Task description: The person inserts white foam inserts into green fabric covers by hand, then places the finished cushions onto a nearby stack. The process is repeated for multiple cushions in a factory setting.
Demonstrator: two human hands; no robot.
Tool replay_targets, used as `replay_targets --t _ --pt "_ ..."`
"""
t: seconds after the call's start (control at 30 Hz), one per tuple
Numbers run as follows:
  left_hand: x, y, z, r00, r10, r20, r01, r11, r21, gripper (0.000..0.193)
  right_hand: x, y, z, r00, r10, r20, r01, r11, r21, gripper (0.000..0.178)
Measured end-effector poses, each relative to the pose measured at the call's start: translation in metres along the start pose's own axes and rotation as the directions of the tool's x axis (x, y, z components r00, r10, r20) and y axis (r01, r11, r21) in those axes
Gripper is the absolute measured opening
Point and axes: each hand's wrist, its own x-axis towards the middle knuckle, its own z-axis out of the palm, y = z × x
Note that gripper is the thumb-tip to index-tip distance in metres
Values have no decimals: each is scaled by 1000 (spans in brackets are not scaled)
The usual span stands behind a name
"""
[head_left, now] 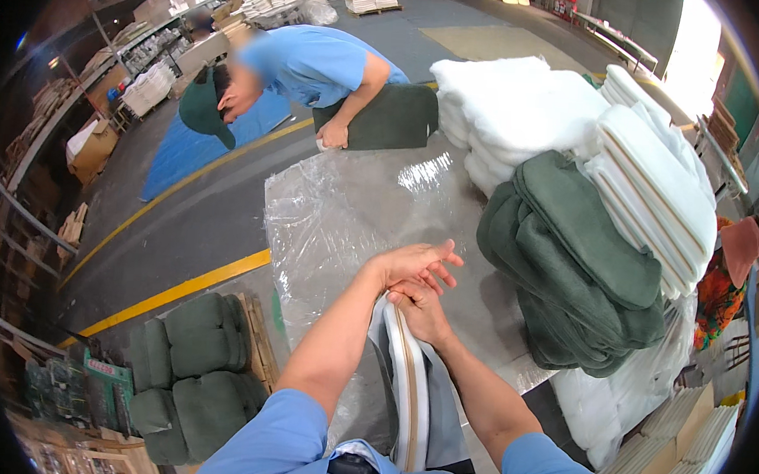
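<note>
A layered pad of white wadding with a tan middle [407,378] stands on edge against my body, with a grey fabric cover [446,406] along both its sides. My right hand [421,311] is closed around the far top end of the pad and cover. Just above it, my left hand [417,264] has its fingers stretched out and apart, its wrist crossing close to the right hand. Beneath lies a grey worktable [364,201] covered in clear plastic. Dark green cushions [570,249] are piled on its right side.
Across the table a co-worker [320,64] bends over a dark green cushion [391,120]. White wadding [527,98] and folded layered pads [652,184] are heaped at the far right. More green cushions [204,339] sit on a wooden pallet at lower left.
</note>
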Motion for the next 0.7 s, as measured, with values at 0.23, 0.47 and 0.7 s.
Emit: replay_targets --t 0.23,0.47,0.7 --pt "-10 -15 8 999 -48 14 47 997 69 88 -22 0 8 1000 12 -13 -11 997 78 18" --pt "-10 -47 12 682 305 -665 -676 609 -414 64 -31 -12 -25 989 -51 -140 49 999 -15 11" --pt "0 -224 64 892 73 -446 -393 614 -685 41 -43 -47 -19 979 -157 -127 158 987 -2 17"
